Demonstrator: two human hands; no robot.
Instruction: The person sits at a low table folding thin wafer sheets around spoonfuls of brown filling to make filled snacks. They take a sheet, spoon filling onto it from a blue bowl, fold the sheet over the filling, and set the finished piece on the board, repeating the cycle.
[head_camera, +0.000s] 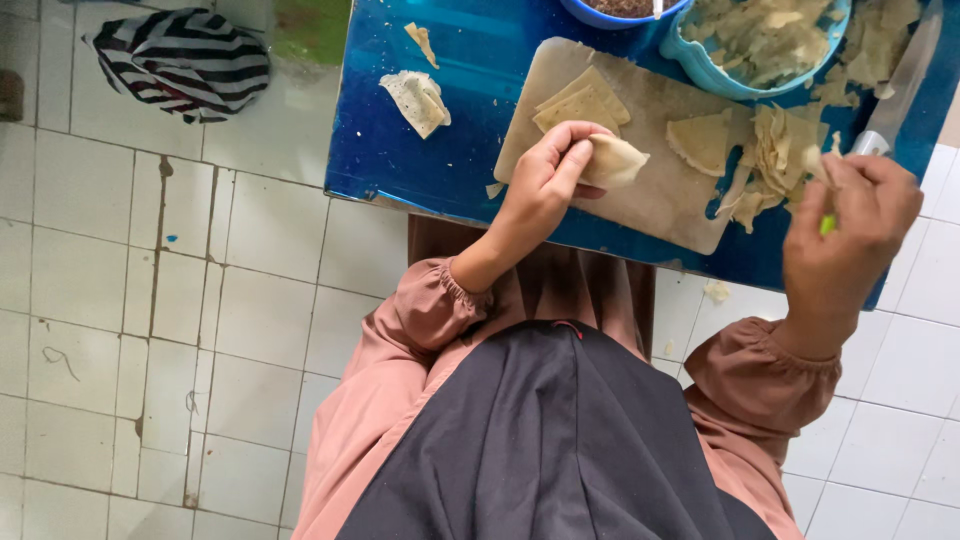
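Note:
My left hand (548, 180) is closed around a folded piece of pale dough (615, 162) held just over the cutting board (660, 195). My right hand (850, 235) grips the green handle of a knife (900, 85), whose blade points away toward the far right of the blue table (450, 150). On the board lie two stacked dough sheets (583, 100), a triangular dough piece (703, 143) and a heap of dough trimmings (775, 160) next to my right hand.
A blue bowl of dough scraps (765, 40) and a second blue bowl (620, 10) stand at the table's far edge. Loose dough scraps (418, 100) lie on the table's left part. A striped cloth (180, 62) lies on the tiled floor at the left.

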